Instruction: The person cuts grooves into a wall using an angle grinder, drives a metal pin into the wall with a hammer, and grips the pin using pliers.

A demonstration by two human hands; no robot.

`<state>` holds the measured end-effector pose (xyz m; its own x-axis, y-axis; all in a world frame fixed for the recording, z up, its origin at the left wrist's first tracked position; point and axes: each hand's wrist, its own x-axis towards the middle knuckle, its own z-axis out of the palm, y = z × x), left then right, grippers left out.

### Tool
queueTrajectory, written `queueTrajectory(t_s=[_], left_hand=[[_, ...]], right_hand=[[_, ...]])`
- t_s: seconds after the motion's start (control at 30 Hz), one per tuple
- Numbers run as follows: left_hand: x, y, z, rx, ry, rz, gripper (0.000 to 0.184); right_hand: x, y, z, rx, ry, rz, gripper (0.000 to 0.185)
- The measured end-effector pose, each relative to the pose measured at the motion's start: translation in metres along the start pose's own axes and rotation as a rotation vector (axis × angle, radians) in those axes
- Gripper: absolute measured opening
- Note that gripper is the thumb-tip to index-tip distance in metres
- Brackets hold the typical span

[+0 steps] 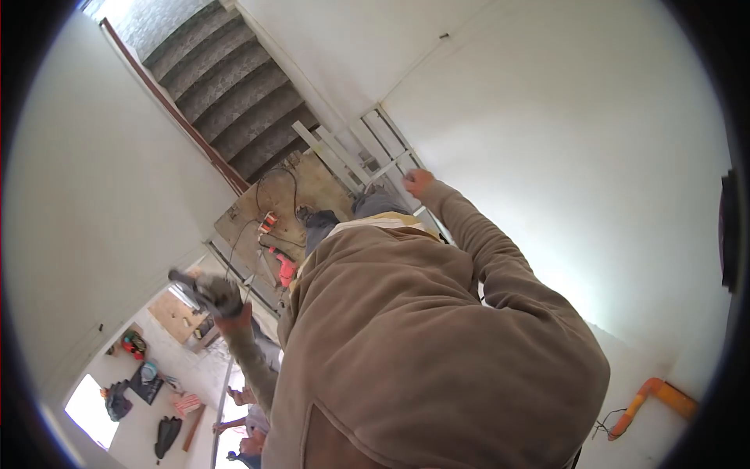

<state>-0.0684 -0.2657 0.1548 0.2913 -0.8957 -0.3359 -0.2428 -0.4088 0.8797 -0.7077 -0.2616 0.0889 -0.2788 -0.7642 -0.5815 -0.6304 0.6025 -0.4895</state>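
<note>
My left hand (223, 297), in what looks like a grey glove, is out to the left with its fingers wrapped round a dark, blurred hand tool (186, 279) whose exact kind I cannot make out. Out in front on the right, my right hand (419, 183) is bare and curled, close to a light metal frame (400, 158) against the wall. Whether it grips anything is too small to tell. Below me a wooden board (234, 221) bears a red power tool (283, 267), an orange-and-white box (268, 221) and loose black cables.
Grey stairs (234, 94) lie past the board, with a brown handrail (156, 82) along their left. At lower left, a co-worker (251, 442) is partly visible, near bags (146, 381) and other items on the floor below. An orange pipe (652, 395) is at lower right.
</note>
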Motion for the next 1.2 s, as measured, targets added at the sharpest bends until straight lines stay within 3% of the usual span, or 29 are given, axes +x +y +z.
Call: queueTrajectory(t_s=[0.03,0.1,0.13,0.17,0.27,0.37,0.53,0.6,0.63,0.7,0.8,0.83,0.93,0.97,1.07,1.17,1.2], left_hand=[[0.013,0.028,0.029,0.047,-0.06,0.102,0.073],[0.045,0.097,0.078,0.149,-0.176,0.22,0.067],[0.059,0.134,0.107,0.162,-0.23,0.249,0.063],[0.072,0.171,0.136,0.173,-0.285,0.279,0.059],[0.08,0.267,0.21,0.04,-0.547,0.529,0.047],[0.043,0.35,0.284,-0.252,-0.696,0.606,0.04],[-0.031,0.406,0.365,-0.417,-0.4,0.268,0.045],[-0.044,0.41,0.382,-0.372,-0.341,0.182,0.05],[-0.038,0.405,0.377,-0.402,-0.472,0.167,0.056],[-0.022,0.398,0.371,-0.484,-0.733,0.149,0.066],[-0.04,0.393,0.378,-0.855,-1.128,0.003,0.077],[-0.009,0.386,0.382,-0.889,-1.4,-0.075,0.083],[0.018,0.366,0.395,-0.831,-1.316,-0.113,0.085],[0.013,0.366,0.401,-0.785,-1.211,-0.111,0.068],[0.032,0.34,0.417,-0.411,-0.847,-0.11,0.05],[-0.009,0.343,0.426,-0.109,-0.724,0.154,0.037],[-0.008,0.34,0.429,-0.246,-0.803,0.071,0.04]], right_hand=[[-0.001,-0.026,0.008,-0.068,0.094,-0.184,0.032],[-0.012,-0.105,0.005,0.148,-0.053,-0.31,0.032],[-0.018,-0.135,0.012,0.404,-0.094,-0.405,0.035],[-0.02,-0.168,0.011,0.349,-0.193,-0.476,0.041],[-0.04,-0.237,0.003,0.401,-0.104,-0.88,0.077],[-0.074,-0.264,-0.05,0.603,-0.051,-0.821,0.084],[-0.079,-0.245,-0.108,0.748,0.281,-0.739,0.071],[-0.079,-0.233,-0.138,0.698,0.228,-0.708,0.065],[-0.083,-0.228,-0.144,0.681,0.195,-0.686,0.061],[-0.086,-0.217,-0.155,0.863,-0.123,-0.688,0.057],[-0.081,-0.215,-0.145,1.243,-0.672,-0.619,0.044],[-0.08,-0.216,-0.139,1.387,-0.867,-0.572,0.039],[-0.076,-0.207,-0.143,1.614,-0.95,-0.399,0.055],[-0.075,-0.2,-0.152,1.559,-0.89,-0.314,0.066],[-0.062,-0.196,-0.164,0.779,-0.231,-0.52,0.074],[-0.058,-0.197,-0.148,0.748,-0.126,-0.32,0.076],[-0.052,-0.193,-0.14,0.803,-0.091,-0.359,0.072]])
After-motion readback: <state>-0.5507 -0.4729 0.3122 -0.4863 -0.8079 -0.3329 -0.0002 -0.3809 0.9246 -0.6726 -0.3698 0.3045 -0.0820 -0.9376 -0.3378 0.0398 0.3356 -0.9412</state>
